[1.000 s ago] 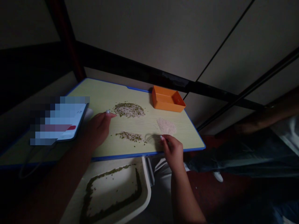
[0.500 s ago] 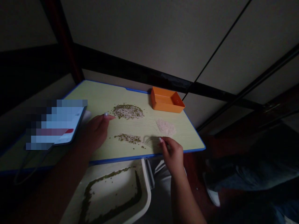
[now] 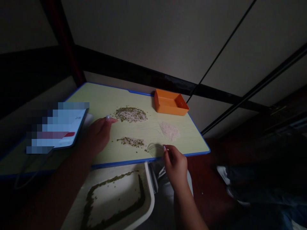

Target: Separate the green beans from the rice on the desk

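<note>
Bean-and-grain strip [image 3: 131, 141]: lay on the tabletop [image 3: 189, 140], between the hands. Tabletop: was pale, blue-edged. White bin [image 3: 150, 187]: stood below the near edge, green bits lining its inside. Orange box [image 3: 171, 110]: sat toward the far right. Left hand [image 3: 102, 132]: was left of the strip, thumb and finger close together; any hold could not be told. Right hand [image 3: 176, 161]: was right of it, thumb and finger pinching a clear curved piece [image 3: 155, 148]. Mixed heap [image 3: 130, 114]: lay beyond. Strip's long axis: ran left to right, right end just beside the piece.
</note>
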